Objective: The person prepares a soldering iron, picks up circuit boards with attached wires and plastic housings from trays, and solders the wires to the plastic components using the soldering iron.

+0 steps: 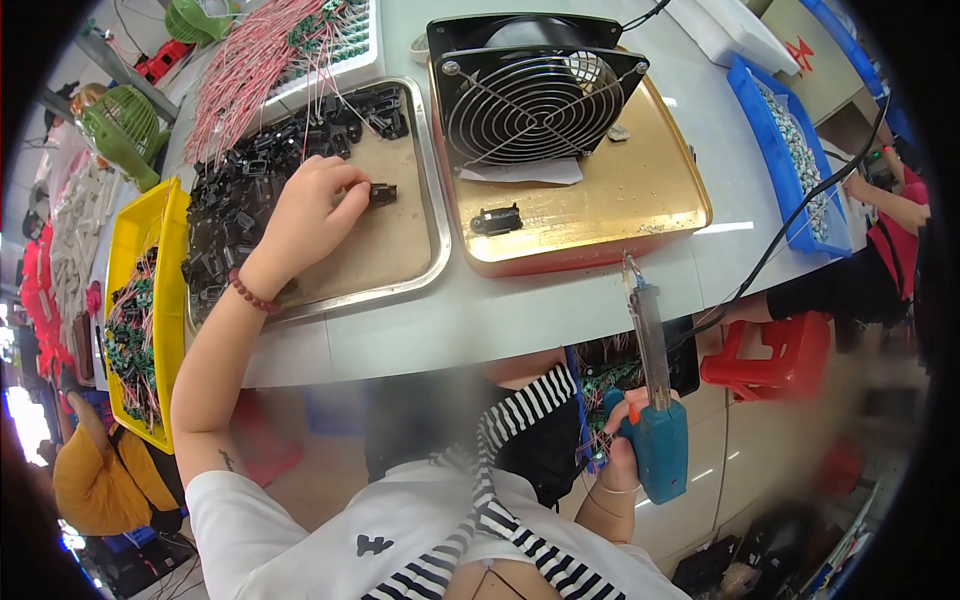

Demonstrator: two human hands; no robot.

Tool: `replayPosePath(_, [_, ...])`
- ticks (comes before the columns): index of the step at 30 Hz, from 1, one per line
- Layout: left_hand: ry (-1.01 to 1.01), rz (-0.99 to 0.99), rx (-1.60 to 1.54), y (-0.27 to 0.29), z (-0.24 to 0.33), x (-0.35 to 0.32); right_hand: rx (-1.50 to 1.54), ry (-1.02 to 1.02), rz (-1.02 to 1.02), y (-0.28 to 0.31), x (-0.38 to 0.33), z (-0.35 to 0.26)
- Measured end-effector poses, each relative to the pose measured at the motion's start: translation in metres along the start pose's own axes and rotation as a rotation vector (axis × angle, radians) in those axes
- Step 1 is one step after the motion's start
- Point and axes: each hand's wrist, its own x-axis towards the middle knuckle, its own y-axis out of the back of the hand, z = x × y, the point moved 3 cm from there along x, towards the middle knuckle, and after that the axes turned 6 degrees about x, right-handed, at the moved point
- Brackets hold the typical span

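My left hand [318, 212] reaches over a metal tray [438, 235] at the left, its thumb and fingers pinched at one end of a small black plastic part [382, 194]. Many similar black parts [232, 205] are heaped in the tray beside and beyond this hand. My right hand [622, 440], low at the right, is wrapped round the teal handle of a soldering gun [660, 455]. The gun points up, its metal tip close to the front edge of a gold-coloured tin lid [640, 190]. Another black part [497, 219] lies alone on that lid.
A black fan with a wire guard [540, 120] stands on the lid. Circuit boards with pink wires [270, 60] lie behind the tray. A yellow bin [178, 330] is at left, a blue bin [775, 160] at right. A black cable [800, 208] crosses the right side, near a red stool [765, 355].
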Motion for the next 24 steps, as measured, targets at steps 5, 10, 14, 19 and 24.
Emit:
replayPosePath(5, [-0.025, -0.116, 0.195, -0.002, -0.004, 0.001, 0.021, -0.018, 0.01, 0.005, -0.003, 0.003])
replayPosePath(10, [-0.048, 0.138, -0.042, 0.004, 0.011, -0.007, 0.005, 0.016, -0.014, 0.006, -0.001, 0.003])
replayPosePath(14, [-0.14, 0.15, -0.01, 0.004, 0.016, -0.014, -0.045, 0.031, -0.001, 0.006, -0.001, 0.003])
replayPosePath(19, [-0.336, 0.298, -0.162, 0.033, 0.087, 0.0, -0.074, -0.053, 0.029, 0.006, -0.002, 0.002])
replayPosePath(24, [-0.459, 0.21, -0.162, 0.014, 0.138, 0.025, -0.033, -0.025, 0.051, 0.005, 0.0, 0.002])
